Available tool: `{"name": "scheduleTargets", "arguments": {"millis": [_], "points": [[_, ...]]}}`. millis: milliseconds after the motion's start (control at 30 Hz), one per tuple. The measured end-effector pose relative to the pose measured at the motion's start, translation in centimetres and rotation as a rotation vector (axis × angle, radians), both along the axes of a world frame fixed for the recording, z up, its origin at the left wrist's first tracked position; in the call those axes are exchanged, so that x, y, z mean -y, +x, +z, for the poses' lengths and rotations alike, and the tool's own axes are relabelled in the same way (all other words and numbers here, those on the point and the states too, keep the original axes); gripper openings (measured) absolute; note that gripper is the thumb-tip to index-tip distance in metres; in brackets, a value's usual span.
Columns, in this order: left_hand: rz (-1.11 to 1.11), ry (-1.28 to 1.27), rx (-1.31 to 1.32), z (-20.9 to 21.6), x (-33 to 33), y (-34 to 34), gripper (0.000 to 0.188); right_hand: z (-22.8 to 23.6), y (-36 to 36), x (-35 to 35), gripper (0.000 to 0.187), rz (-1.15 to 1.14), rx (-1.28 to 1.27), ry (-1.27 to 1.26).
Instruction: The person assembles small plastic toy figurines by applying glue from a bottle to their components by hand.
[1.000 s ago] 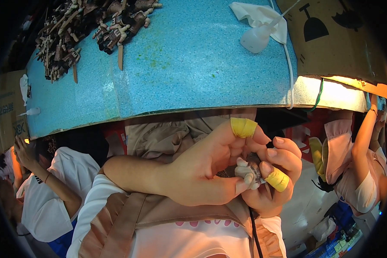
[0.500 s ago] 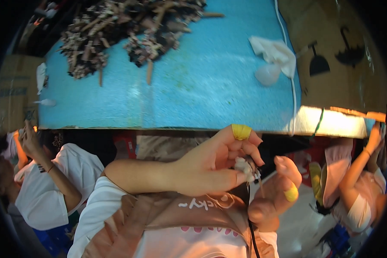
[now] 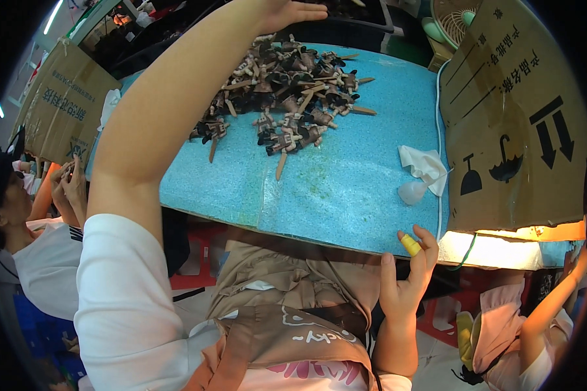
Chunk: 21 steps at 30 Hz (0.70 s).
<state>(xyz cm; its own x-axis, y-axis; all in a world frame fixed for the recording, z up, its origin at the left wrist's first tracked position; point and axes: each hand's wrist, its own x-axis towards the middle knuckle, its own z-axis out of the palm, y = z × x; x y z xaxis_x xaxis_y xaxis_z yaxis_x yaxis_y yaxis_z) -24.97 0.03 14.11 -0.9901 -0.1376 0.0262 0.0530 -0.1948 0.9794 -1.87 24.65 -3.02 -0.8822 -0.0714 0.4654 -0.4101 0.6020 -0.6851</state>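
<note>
Right-hand carton point(image 3: 486, 124), brown: carried black printed characters point(image 3: 516, 68) beside ruled lines point(image 3: 471, 94), plus three black handling signs, all inverted, namely a pair of barred arrows point(image 3: 546, 142) pointing down, an umbrella point(image 3: 506, 169) and a stemmed glass point(image 3: 471, 182). Left-hand carton point(image 3: 45, 133), brown: bore dark printed characters point(image 3: 64, 104) and, near its lower edge, a bold letter mark point(image 3: 77, 149). Wearer's clothing: brown apron point(image 3: 254, 348) showed white script lettering point(image 3: 321, 336) below a white outline motif point(image 3: 300, 318); shirt point(image 3: 267, 379) showed pink lettering point(image 3: 305, 371), partly covered.

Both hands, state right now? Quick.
Left hand: looks open, nothing seen in it; partly cut off by the picture's top edge.
Right hand: open, nothing seen in it, near the front edge of the blue table.
</note>
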Motion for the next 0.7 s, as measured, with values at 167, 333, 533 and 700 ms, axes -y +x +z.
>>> {"name": "scheduleTargets", "arguments": {"millis": [167,333,533,700], "points": [[-0.222,-1.24,-0.244,-8.8,1.1,-2.2,0.045,0.5,-2.2,0.2,0.037,-0.079,0.013,0.089],[-0.173,-1.898,-0.561,-13.6,-0.2,2.7,0.039,0.7,-5.4,0.0,0.04,-0.047,-0.051,0.298],[-0.049,-1.624,-0.738,-12.8,1.3,3.2,0.025,-0.5,-5.4,0.2,0.033,-0.023,-0.017,0.181],[-0.23,-0.169,-0.216,-11.7,-0.3,8.9,0.026,-1.7,-2.0,-0.6,0.026,0.036,-0.071,-0.307]]}}
